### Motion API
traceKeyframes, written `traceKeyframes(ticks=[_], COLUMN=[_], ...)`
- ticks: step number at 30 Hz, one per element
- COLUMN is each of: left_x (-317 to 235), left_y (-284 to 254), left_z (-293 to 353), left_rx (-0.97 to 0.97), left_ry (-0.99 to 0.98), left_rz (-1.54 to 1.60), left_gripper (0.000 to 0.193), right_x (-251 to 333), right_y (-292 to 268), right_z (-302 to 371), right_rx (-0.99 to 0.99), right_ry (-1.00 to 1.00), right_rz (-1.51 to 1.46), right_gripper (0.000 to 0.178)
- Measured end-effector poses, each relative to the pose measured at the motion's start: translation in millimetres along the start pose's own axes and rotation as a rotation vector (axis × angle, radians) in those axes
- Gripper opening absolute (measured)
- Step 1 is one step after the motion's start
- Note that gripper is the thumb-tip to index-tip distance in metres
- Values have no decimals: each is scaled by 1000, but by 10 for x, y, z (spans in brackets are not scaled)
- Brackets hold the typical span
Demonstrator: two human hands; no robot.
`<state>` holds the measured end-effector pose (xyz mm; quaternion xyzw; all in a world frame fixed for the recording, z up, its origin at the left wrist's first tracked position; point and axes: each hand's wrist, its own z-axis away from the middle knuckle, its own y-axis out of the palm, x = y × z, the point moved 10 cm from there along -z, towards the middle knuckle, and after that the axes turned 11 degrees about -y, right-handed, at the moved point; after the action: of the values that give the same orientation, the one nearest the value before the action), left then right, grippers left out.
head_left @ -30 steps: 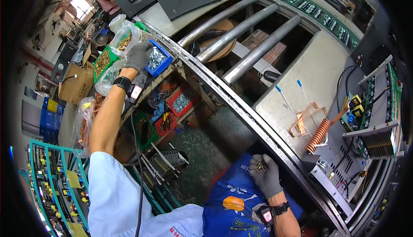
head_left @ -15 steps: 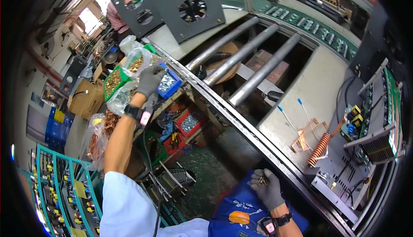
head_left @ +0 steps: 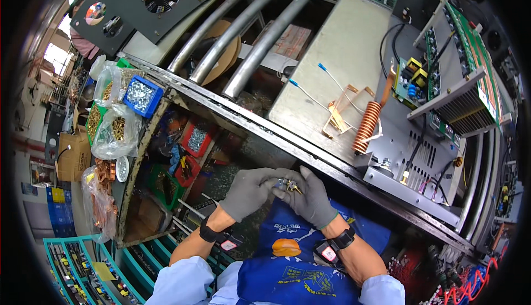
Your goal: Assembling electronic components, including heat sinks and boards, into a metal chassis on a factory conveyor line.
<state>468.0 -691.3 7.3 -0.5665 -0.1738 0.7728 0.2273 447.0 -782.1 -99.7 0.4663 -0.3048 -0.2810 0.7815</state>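
My two gloved hands meet above the blue apron, close to the bench edge. My right hand is curled around a few small brass-coloured screws. Against it press the fingers of my left hand, pinched at a small silvery metal piece; its exact kind is too small to tell. Farther left stands a blue tray of loose silvery hardware. Beside that tray lies a clear plastic bag with brass-coloured hardware inside.
Metal rollers span the bench frame. To their right are a copper coil, bent copper strips with blue-tipped leads, and an open metal chassis with circuit boards. Red bins sit under the bench; teal racks stand lower left.
My left hand has come back from the blue tray to meet my right hand. My right hand has risen and shifted left with the screws. The view has swung right.
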Motion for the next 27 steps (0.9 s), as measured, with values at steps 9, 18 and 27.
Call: traceKeyframes(ticks=[9,18,27], left_x=[6,69,457], left_y=[203,-268,-2809], left_z=[14,-2,-155], left_rx=[51,-204,-842], left_ry=[-49,23,37], left_rz=[-69,-166,-644], left_gripper=[24,22,18], right_x=[8,-10,8], right_y=[-187,-187,-73], right_z=[74,71,121], right_rx=[-10,-36,-24], right_ry=[17,41,16], right_rz=[-70,-56,24], right_gripper=[60,64,70])
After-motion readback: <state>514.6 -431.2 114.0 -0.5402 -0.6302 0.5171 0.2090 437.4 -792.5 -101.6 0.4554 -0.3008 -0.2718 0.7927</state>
